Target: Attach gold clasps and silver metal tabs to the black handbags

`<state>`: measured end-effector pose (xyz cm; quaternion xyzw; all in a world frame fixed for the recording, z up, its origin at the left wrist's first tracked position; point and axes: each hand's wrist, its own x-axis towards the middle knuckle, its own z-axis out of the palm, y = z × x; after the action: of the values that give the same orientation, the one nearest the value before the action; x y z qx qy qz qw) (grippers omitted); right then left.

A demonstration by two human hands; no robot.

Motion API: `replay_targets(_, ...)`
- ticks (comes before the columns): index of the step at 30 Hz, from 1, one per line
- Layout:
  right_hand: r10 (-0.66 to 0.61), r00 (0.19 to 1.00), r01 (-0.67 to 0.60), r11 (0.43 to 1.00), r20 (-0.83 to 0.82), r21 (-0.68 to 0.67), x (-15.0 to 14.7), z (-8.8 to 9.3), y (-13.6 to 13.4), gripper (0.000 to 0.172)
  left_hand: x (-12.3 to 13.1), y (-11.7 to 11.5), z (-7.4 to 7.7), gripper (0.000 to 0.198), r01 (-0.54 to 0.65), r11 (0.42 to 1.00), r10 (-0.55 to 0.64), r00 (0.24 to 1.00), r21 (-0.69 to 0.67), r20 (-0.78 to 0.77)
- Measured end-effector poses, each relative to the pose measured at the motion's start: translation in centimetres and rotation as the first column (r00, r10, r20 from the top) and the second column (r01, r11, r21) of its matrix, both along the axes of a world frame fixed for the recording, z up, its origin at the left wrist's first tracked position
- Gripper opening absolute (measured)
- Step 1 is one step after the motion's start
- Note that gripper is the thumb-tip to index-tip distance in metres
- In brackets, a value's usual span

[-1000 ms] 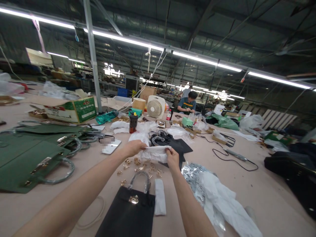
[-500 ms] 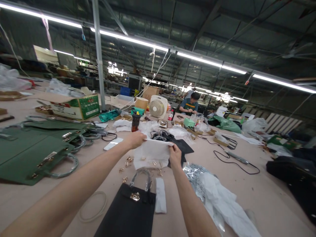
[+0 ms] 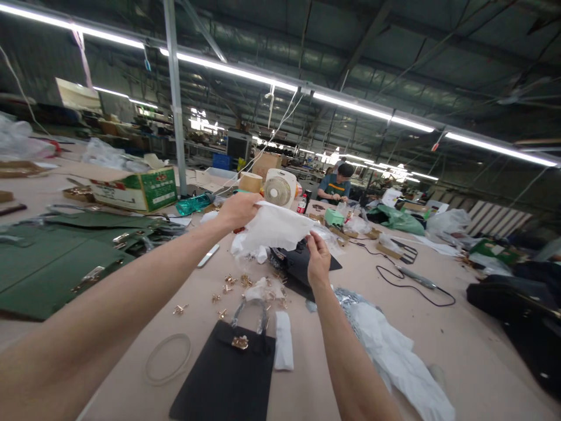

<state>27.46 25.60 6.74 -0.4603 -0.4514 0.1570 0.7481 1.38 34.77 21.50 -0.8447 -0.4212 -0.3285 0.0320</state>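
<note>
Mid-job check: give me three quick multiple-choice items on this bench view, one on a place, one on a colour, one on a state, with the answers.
1. Where does the black bag lie?
A. on the table nearest the camera
B. beside the fan
C. inside the green box

2. What colour is the stack of bags on the left?
A. red
B. green
C. white

3. How is the white sheet held?
A. flat on the table
B. lifted in both hands
C. in one hand only

Answers: 1 A, it lies at the near edge, below the scattered gold clasps. 2 B, the panels are dark green. 3 B, the left hand and the right hand both grip it above the table.
</note>
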Motion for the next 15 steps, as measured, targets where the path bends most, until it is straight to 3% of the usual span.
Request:
replay_targets(2, 0.093, 0.983, -0.073, 0.989, 0.158, -0.133, 0.1, -1.0, -0.4, 0.057, -0.5, 0.0, 0.9, 0.036, -0.008, 1.0, 0.007, 0.995, 0.006, 0.104)
replay_targets(4, 0.254, 0.914, -0.162, 0.944, 0.317, -0.288, -0.5, -2.7, -0.9, 0.054, -0.9, 0.0, 1.1, 0.036, -0.027, 1.0, 0.029, 0.976, -0.011, 0.215)
replay_targets(8, 0.486, 0.762, -0.292, 0.847, 0.428, -0.444, -4.0, -6.6, -1.9, 0.053, -1.0, -0.2, 0.4, 0.033, -0.063, 0.992, 0.102, 0.904, -0.107, 0.415)
replay_targets(10, 0.513, 0.738, -0.289, 0.827, 0.439, -0.482, -6.2, -8.3, -2.3, 0.056, -0.8, -0.4, -0.1, 0.032, -0.059, 0.985, 0.132, 0.86, -0.161, 0.493)
replay_targets(15, 0.372, 0.855, -0.193, 0.874, 0.36, -0.445, -9.4, -10.2, -1.6, 0.004, -1.0, -1.1, -1.1, 0.033, 0.021, 0.964, 0.163, 0.739, -0.263, 0.654)
